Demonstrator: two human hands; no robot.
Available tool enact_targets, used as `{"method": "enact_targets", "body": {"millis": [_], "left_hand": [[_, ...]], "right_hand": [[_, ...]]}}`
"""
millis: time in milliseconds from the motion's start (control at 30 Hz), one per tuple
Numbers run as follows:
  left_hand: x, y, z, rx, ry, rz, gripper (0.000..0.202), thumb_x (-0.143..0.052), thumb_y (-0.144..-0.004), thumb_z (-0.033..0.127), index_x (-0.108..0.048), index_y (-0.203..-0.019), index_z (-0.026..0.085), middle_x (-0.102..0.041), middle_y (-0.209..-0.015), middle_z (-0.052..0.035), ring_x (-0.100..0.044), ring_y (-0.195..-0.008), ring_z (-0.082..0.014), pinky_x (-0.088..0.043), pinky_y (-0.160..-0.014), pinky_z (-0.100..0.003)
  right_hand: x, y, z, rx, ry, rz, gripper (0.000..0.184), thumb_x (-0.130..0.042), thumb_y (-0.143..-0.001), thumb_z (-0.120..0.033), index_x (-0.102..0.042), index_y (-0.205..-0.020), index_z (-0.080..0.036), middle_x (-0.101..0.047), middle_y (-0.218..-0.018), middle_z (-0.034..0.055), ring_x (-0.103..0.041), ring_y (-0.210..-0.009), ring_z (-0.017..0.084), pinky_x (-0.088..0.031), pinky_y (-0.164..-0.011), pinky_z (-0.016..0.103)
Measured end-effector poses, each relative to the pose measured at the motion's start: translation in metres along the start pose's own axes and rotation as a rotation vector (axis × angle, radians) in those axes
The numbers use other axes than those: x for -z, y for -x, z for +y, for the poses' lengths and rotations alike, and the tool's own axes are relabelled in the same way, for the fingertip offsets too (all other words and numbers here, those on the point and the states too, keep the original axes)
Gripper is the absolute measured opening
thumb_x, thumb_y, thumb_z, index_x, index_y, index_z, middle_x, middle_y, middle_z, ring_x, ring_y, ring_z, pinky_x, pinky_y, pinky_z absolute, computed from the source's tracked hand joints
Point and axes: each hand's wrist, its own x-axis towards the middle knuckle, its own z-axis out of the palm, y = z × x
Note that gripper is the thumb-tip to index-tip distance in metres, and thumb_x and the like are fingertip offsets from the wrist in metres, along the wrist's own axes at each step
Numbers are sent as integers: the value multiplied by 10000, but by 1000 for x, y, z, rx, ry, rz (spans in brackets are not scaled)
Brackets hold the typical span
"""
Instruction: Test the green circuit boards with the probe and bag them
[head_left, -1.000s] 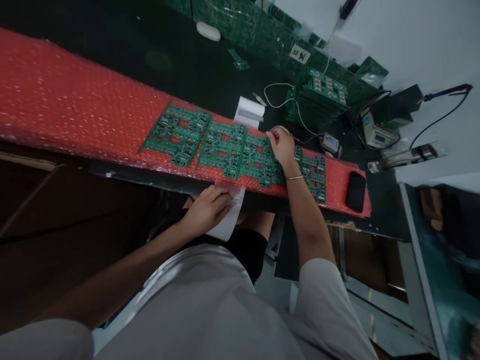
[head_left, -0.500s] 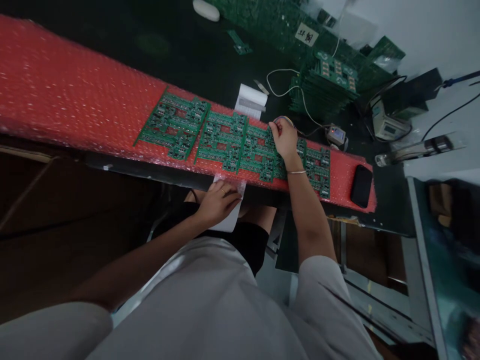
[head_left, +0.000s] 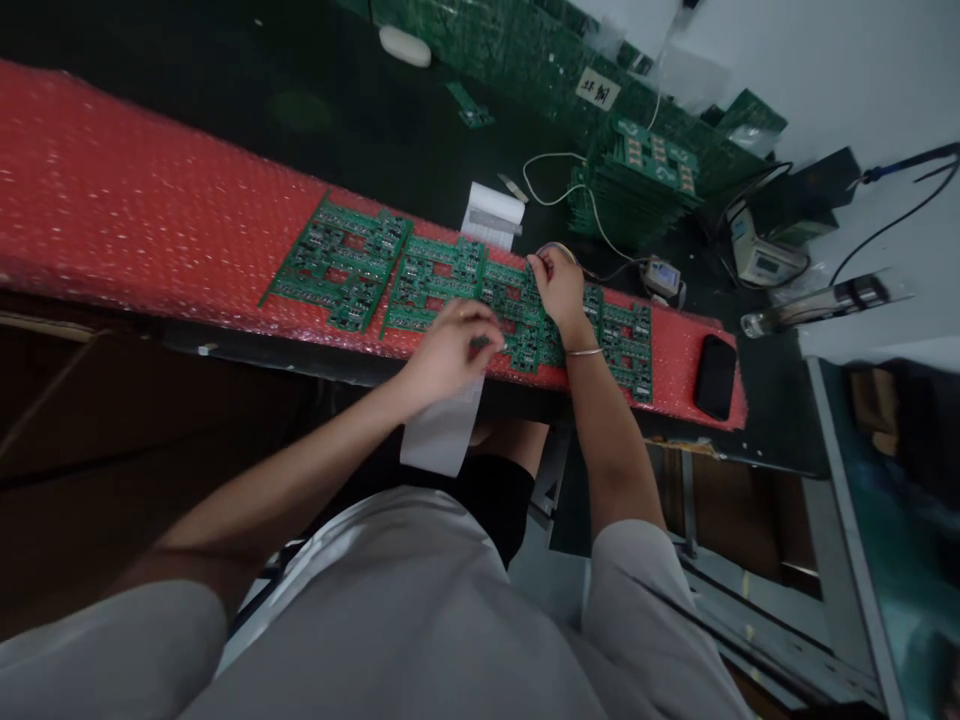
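Observation:
Several green circuit boards (head_left: 334,262) lie in a row on red bubble wrap (head_left: 187,200). My right hand (head_left: 561,288) is over the boards right of the middle, its fingers pinched together. Thin coloured wires (head_left: 559,247) loop over this hand and run into its grip; their tip is hidden. My left hand (head_left: 454,350) is just above the near edge of the middle boards. Its thumb and fingers are bent together, and whatever is between them is too small to make out. A white paper strip (head_left: 444,430) hangs over the table edge below the left wrist.
Behind the boards lies a roll of white paper (head_left: 495,210). A small device with a screen (head_left: 663,278) and a white cable (head_left: 551,157) sit near a stack of circuit boards (head_left: 637,180). A black phone (head_left: 715,377) rests on the wrap's right end.
My left hand has risen from the paper strip at the table edge to above the boards, its fingers now bent. My right hand has stayed over about the same boards.

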Motion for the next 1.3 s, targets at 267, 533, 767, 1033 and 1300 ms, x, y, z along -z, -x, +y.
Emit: {"method": "enact_targets", "body": {"millis": [267, 533, 767, 1033, 1300], "left_hand": [[-40, -131, -45, 86, -250, -217, 224, -570, -859, 177, -784, -881, 117, -711, -1007, -144, -624, -1086, -315, -450, -1058, -487], [-54, -132, -50, 94, -373, -216, 311, -525, -866, 220, -790, -937, 74, -692, -1080, -213, -619, -1052, -361, -456, -998, -526], [-41, -113, -55, -121, -371, -206, 350, -508, -908, 209, -800, -1098, 179, -685, -1197, -159, -586, -1162, -329, -437, -1051, -516], [-28, -101, -45, -195, -532, -357, 390, -503, -939, 236, -788, -1203, 200, -630, -1325, -194, -568, -1210, -370, -472, -994, -522], [-19, -86, -41, -169, -356, -336, 544, -472, -959, 200, -545, -1491, 114, -584, -1452, -181, -497, -1393, -322, -389, -1184, -489]], "right_hand": [[5, -1, -12, 10, 8, 12, 329, -455, -1063, -423, -604, -846, -224, -668, -824, 59, -596, -821, 225, -469, -805, 347], [5, -2, -12, -25, 13, -29, 217, -516, -1038, -344, -611, -884, -225, -682, -881, 68, -605, -878, 237, -458, -856, 350], [2, -3, -14, -23, -5, -6, 273, -497, -1052, -399, -591, -859, -230, -667, -834, 52, -591, -813, 218, -456, -811, 343], [55, 12, -41, -41, -121, 115, 478, -461, -1016, -646, -572, -803, -233, -662, -802, 37, -618, -792, 192, -491, -795, 337], [61, 81, -70, -34, -168, -54, 433, -508, -1007, -602, -614, -785, -245, -729, -848, 57, -680, -845, 220, -543, -836, 378]]}}
